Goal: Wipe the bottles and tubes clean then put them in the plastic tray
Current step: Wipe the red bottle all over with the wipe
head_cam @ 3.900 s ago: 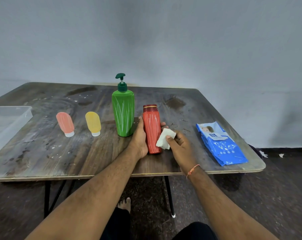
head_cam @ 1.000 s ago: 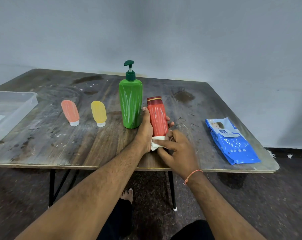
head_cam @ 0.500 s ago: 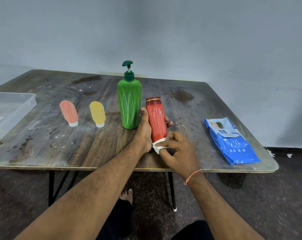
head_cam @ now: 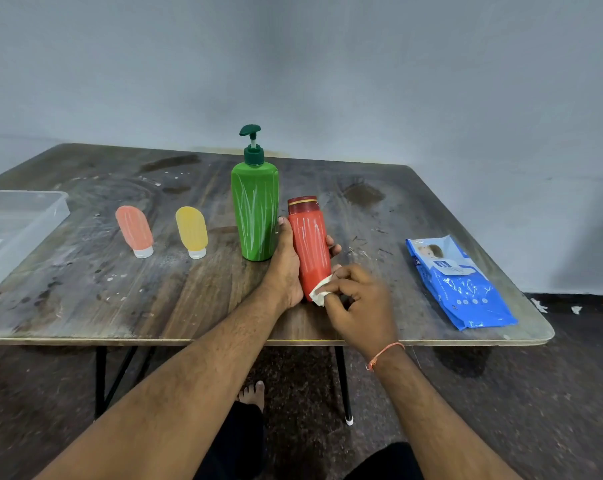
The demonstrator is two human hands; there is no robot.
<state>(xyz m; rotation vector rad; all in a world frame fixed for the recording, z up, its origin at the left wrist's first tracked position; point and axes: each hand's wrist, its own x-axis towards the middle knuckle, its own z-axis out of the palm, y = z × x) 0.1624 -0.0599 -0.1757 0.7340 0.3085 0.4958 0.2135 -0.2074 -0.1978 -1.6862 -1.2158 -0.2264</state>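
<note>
**Head view: first bottle under the wipe, tray not yet loaded**

Head camera, looking down across a worn wooden tabletop [head_cam: 85, 299]. Left hand [head_cam: 286, 268] wrapped round the red cylindrical bottle with the dark red cap [head_cam: 308, 244], thumb up one side, fingertips showing past the other, bottle tilted slightly with its base near the front edge. Right hand [head_cam: 358, 303] curled, fingers [head_cam: 338, 287] pinching a small folded white wipe [head_cam: 319, 292] and pressing it against the bottle's lower part. Pale streaks visible on the upper body of the red bottle, so probably only partly cleaned.

Just beside the left hand, upright: tall green plastic pump bottle with a dark green dispenser head [head_cam: 255, 209], streaked white, apparently untouched. Further left, well apart from each other: yellow soft squeeze tube [head_cam: 192, 230] and pink-orange soft squeeze tube [head_cam: 134, 230], both on clear caps. At the far left edge: clear plastic tray [head_cam: 55, 207], only partly in frame; a pale patch inside, possibly a reflection, hard to tell, but none of the bottles or tubes in it. Off to the right: blue wet-wipe pack [head_cam: 462, 289], lying flat.

Judged progress: early. One bottle mid-wipe, nothing placed. Left to do: finish the red bottle, wipe the green one and both tubes, move all four into the tray.
</note>
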